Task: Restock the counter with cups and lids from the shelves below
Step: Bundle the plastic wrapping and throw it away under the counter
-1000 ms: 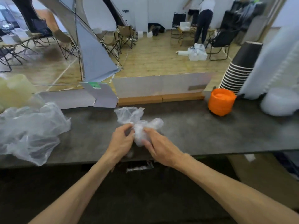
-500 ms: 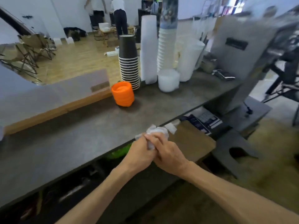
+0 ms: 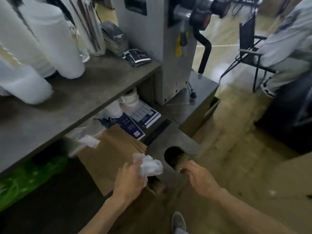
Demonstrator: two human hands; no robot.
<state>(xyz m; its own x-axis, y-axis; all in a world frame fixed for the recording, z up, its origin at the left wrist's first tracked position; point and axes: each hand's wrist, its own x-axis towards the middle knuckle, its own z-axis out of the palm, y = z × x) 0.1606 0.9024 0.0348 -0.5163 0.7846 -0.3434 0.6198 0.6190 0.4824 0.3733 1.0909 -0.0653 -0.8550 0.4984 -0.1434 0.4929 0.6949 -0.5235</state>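
Observation:
My left hand (image 3: 130,178) grips a crumpled ball of clear plastic wrap (image 3: 148,166), held low beside the counter's end. My right hand (image 3: 199,176) is apart from it, fingers curled, empty, just right of a dark round hole (image 3: 175,156) in a grey surface. White sleeves of stacked cups (image 3: 50,44) stand on the grey counter (image 3: 81,98) at the upper left. On the shelf below lie white lids or tubs (image 3: 130,98), plastic bags (image 3: 87,132) and a brown cardboard box (image 3: 111,154).
A tall grey machine (image 3: 152,39) with a black handle (image 3: 204,54) stands at the counter's end. A seated person (image 3: 285,53) on a black chair is at the right. A green bag (image 3: 25,181) lies under the counter. My shoe (image 3: 178,222) shows below.
I turned right and down from the counter top toward its end. The plastic ball went from both hands to my left hand alone; my right hand let go and moved right.

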